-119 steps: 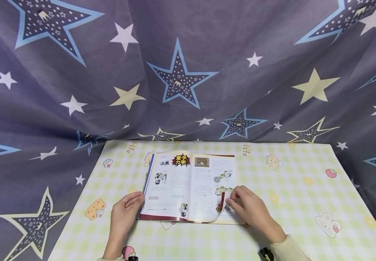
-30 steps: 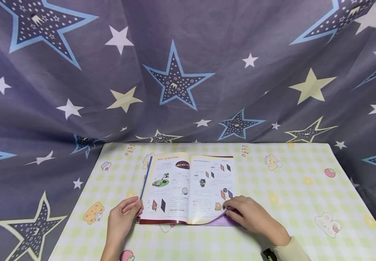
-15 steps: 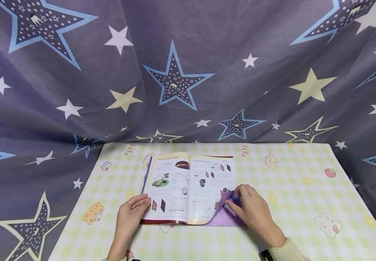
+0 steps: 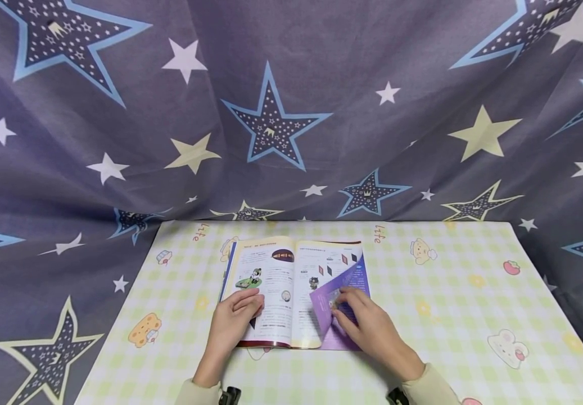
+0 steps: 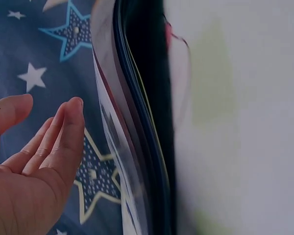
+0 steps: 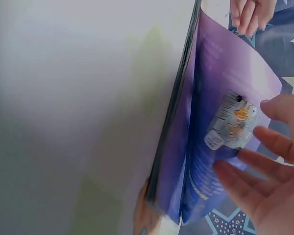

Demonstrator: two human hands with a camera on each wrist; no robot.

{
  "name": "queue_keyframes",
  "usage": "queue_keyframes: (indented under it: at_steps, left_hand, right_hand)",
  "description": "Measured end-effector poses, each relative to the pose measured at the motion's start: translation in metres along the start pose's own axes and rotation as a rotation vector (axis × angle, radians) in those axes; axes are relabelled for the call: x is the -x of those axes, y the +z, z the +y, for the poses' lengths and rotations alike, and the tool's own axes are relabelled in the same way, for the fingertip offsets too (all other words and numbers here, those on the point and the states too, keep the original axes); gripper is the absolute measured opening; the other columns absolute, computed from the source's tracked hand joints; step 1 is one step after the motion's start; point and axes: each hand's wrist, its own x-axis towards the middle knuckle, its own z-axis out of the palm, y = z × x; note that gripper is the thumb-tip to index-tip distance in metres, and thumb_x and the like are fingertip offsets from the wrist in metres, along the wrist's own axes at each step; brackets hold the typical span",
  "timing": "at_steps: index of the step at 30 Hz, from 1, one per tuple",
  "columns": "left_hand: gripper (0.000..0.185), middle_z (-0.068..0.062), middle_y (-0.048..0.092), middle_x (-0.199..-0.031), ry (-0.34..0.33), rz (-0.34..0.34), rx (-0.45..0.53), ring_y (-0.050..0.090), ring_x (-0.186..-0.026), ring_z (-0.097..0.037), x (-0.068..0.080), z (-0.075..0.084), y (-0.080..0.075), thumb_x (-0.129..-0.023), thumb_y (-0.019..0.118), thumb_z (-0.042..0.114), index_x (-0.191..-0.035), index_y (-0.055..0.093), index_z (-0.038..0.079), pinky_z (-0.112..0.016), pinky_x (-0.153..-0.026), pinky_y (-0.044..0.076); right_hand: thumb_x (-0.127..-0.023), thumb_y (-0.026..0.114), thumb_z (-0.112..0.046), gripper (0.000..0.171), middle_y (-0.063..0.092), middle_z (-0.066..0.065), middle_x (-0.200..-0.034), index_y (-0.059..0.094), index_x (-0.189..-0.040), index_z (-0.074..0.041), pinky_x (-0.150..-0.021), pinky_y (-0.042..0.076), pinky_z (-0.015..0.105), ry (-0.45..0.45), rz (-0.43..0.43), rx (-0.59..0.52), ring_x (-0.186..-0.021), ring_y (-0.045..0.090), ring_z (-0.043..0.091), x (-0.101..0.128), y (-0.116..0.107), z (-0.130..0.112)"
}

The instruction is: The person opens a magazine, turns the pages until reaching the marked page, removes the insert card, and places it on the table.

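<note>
Pale sleeves (image 4: pixel 197 392) come in at the near side, a small black device (image 4: pixel 229 395) at each wrist. The left hand (image 4: pixel 235 315) is over the outer half of the book's left page, its fingers nearly straight and close together, thumb apart; whether it touches the paper I cannot tell. The right hand (image 4: pixel 369 323) has its fingers loosely spread against the purple side of a page (image 4: pixel 344 279), which curls up from the outer near corner toward the spine; a small picture (image 6: pixel 233 120) is printed there.

The book (image 4: pixel 293 304) lies open near the middle of the bench (image 4: pixel 453 315), under both hands. A green-and-white checked cover spreads over the bench, printed with a mouse (image 4: pixel 509 349) at right, cheese (image 4: pixel 145 330) at left, a strawberry (image 4: pixel 511 268) farther off and "Life" along the far edge.

Beyond hangs a grey-purple curtain (image 4: pixel 352 84), rising behind the bench and wrapping both sides, patterned with white, yellow and blue-edged stars and softly creased.
</note>
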Motion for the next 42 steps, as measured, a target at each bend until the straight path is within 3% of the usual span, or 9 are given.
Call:
queue_keyframes:
  at_steps: [4,8,13,17,21,24,31,36,42]
  left_hand:
    - [0.032,-0.020,0.073,-0.101,0.020,-0.036,0.038,0.073,-0.087,-0.020,-0.001,0.004,0.012,-0.092,0.073,0.007,-0.118,0.066,-0.010,-0.028,-0.078,0.060]
    - [0.033,-0.022,0.072,-0.101,0.017,-0.078,0.077,0.073,-0.087,-0.026,0.000,0.005,0.024,-0.092,0.073,0.008,-0.118,0.066,-0.011,-0.030,-0.078,0.060]
    - [0.033,-0.020,0.073,-0.100,0.023,-0.147,0.085,0.073,-0.090,-0.030,0.002,0.005,0.036,-0.092,0.074,0.012,-0.117,0.067,-0.009,-0.032,-0.079,0.060]
    - [0.032,-0.013,0.075,-0.097,0.043,-0.154,-0.018,0.073,-0.090,-0.021,0.003,0.004,0.042,-0.091,0.076,0.019,-0.115,0.071,-0.002,-0.028,-0.078,0.060]
    - [0.030,-0.015,0.074,-0.096,0.039,-0.176,-0.017,0.074,-0.088,-0.023,0.003,0.001,0.046,-0.091,0.074,0.013,-0.115,0.070,-0.005,-0.029,-0.076,0.060]
    - [0.028,-0.017,0.074,-0.095,0.031,-0.177,0.000,0.074,-0.085,-0.025,0.003,0.001,0.046,-0.091,0.073,0.007,-0.114,0.069,-0.008,-0.030,-0.074,0.061]
    - [0.025,-0.018,0.074,-0.094,0.024,-0.094,-0.002,0.074,-0.082,-0.020,0.001,0.000,0.029,-0.091,0.072,0.003,-0.113,0.070,-0.008,-0.029,-0.074,0.060]
    - [0.024,-0.018,0.074,-0.093,-0.012,0.005,-0.004,0.074,-0.081,-0.017,0.001,-0.004,0.005,-0.090,0.072,-0.002,-0.113,0.070,-0.008,-0.028,-0.073,0.060]
    - [0.027,-0.018,0.074,-0.095,-0.060,0.086,-0.013,0.074,-0.082,-0.019,0.007,-0.009,-0.025,-0.090,0.070,-0.004,-0.116,0.068,-0.007,-0.030,-0.075,0.060]
  right_hand:
    - [-0.095,0.070,-0.019,0.024,0.054,0.014,-0.142,0.064,-0.116,-0.011,-0.106,0.044,0.046,-0.010,-0.090,-0.124,-0.129,0.052,0.032,-0.003,0.000,-0.005]
    - [-0.098,0.065,-0.016,0.022,0.045,0.012,-0.151,0.062,-0.120,-0.012,-0.111,0.038,0.047,-0.005,-0.175,-0.201,-0.137,0.044,0.030,-0.003,0.003,-0.009]
    - [-0.100,0.061,-0.010,0.016,0.042,0.014,-0.153,0.062,-0.115,-0.013,-0.114,0.033,0.047,-0.001,-0.221,-0.215,-0.140,0.040,0.029,-0.003,0.008,-0.011]
    - [-0.100,0.060,-0.008,0.012,0.042,0.015,-0.154,0.061,-0.110,-0.016,-0.115,0.032,0.046,0.003,-0.232,-0.221,-0.141,0.039,0.028,-0.003,0.010,-0.012]
    - [-0.100,0.060,-0.010,0.013,0.042,0.013,-0.154,0.061,-0.110,-0.017,-0.114,0.033,0.046,-0.003,-0.235,-0.214,-0.141,0.040,0.028,-0.002,0.011,-0.012]
    - [-0.099,0.062,-0.014,0.019,0.041,0.010,-0.155,0.060,-0.119,-0.016,-0.115,0.032,0.044,0.002,-0.256,-0.204,-0.142,0.038,0.026,-0.002,0.011,-0.012]
    - [-0.098,0.067,-0.024,0.055,0.042,0.011,-0.153,0.046,-0.145,-0.008,-0.116,0.031,0.042,0.024,-0.297,-0.151,-0.142,0.038,0.024,-0.002,0.009,-0.011]
    - [-0.094,0.072,-0.030,0.067,0.046,0.016,-0.149,0.043,-0.148,-0.003,-0.115,0.033,0.046,-0.011,-0.330,-0.088,-0.138,0.042,0.030,-0.002,0.010,-0.008]
    - [-0.089,0.076,-0.039,0.071,0.042,0.020,-0.150,0.047,-0.146,-0.008,-0.113,0.034,0.054,-0.053,-0.409,-0.036,-0.139,0.038,0.039,0.001,0.011,-0.006]
